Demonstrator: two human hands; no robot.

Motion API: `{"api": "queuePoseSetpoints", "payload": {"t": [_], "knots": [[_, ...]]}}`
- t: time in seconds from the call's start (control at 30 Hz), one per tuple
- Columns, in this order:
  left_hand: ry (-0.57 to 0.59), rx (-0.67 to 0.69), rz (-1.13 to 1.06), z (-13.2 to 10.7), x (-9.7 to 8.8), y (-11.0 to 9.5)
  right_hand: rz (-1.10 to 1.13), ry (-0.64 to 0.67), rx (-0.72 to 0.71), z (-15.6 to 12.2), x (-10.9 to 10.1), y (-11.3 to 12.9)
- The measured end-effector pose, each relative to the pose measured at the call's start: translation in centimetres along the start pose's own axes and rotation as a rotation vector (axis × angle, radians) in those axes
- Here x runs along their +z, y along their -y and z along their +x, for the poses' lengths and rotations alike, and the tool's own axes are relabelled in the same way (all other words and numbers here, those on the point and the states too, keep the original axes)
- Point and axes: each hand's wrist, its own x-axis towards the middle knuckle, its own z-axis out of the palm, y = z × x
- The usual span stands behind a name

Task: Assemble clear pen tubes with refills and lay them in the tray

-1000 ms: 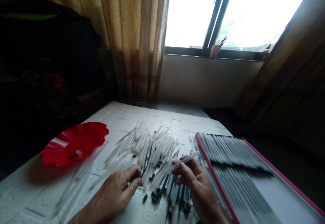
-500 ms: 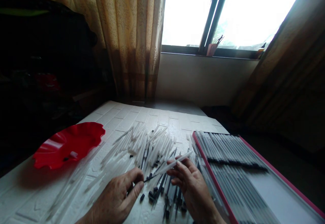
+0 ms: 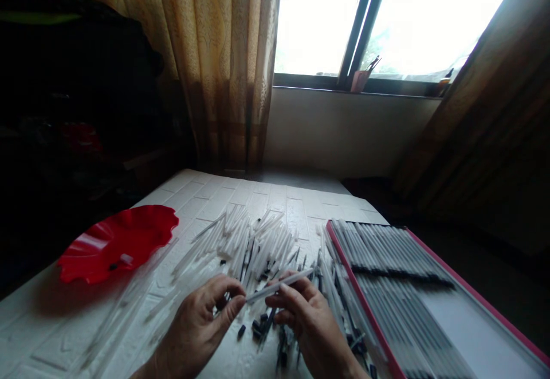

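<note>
A translucent white pen barrel (image 3: 283, 284) lies slantwise between my two hands. My right hand (image 3: 305, 310) is closed on it, thumb and fingers around its middle. My left hand (image 3: 206, 316) pinches at the barrel's lower left end, where the tip of a pen refill sits hidden between thumb and forefinger. Beneath my hands are loose black caps (image 3: 258, 326) and dark refills (image 3: 281, 342). A heap of clear barrels (image 3: 258, 247) spreads just beyond.
On the right stands a pink-edged box (image 3: 356, 296) with rows of pens (image 3: 399, 304) in it. A red scalloped dish (image 3: 116, 241) with small pieces is at the left. More clear tubes (image 3: 129, 304) lie beside it on the white brick-patterned tabletop (image 3: 206, 187).
The dark refill that showed between my hands has slid into the barrel. My left hand now meets the barrel's end, and my right hand has shifted slightly left.
</note>
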Motion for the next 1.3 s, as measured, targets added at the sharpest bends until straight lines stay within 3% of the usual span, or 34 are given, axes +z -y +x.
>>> {"api": "queuePoseSetpoints", "payload": {"t": [0.17, 0.27, 0.37, 0.5, 0.57, 0.63, 0.7, 0.83, 1.0, 1.1, 1.3], "knots": [[-0.089, -0.211, -0.288, 0.0, 0.4, 0.0, -0.031, 0.143, 0.020, 0.0, 0.5, -1.2], [-0.109, -0.411, -0.634, -0.3, 1.1, 0.1, -0.061, 0.216, 0.020, -0.3, 1.0, -2.1], [-0.187, -0.520, -0.978, -0.1, 1.2, -0.2, -0.082, 0.221, 0.027, -0.5, 1.4, -2.5], [-0.405, -0.527, -1.160, 0.9, -0.5, -0.9, 0.012, 0.097, 0.046, -0.3, 1.2, -1.8], [-0.522, -0.464, -1.168, 1.3, -1.5, -0.9, 0.084, 0.029, 0.086, -0.1, 0.9, -1.1], [-0.567, -0.385, -1.109, 1.3, -2.1, -0.6, 0.158, -0.020, 0.143, 0.0, 0.6, -0.3], [-0.497, -0.309, -0.975, 1.0, -2.0, -0.1, 0.233, -0.073, 0.186, 0.1, 0.4, 0.3], [-0.226, -0.162, -0.598, 0.0, -0.7, 0.6, 0.349, -0.183, 0.209, 0.1, 0.3, 1.1], [-0.034, -0.179, -0.436, -0.4, 0.7, 0.4, 0.386, -0.148, 0.270, -0.2, 0.6, 0.6], [-0.007, -0.189, -0.513, -0.2, 1.4, 0.4, 0.304, -0.051, 0.265, -0.4, 0.7, -0.4], [-0.129, -0.242, -0.629, 0.0, 0.5, 0.0, 0.164, 0.049, 0.194, -0.5, 0.0, -0.3]]}}
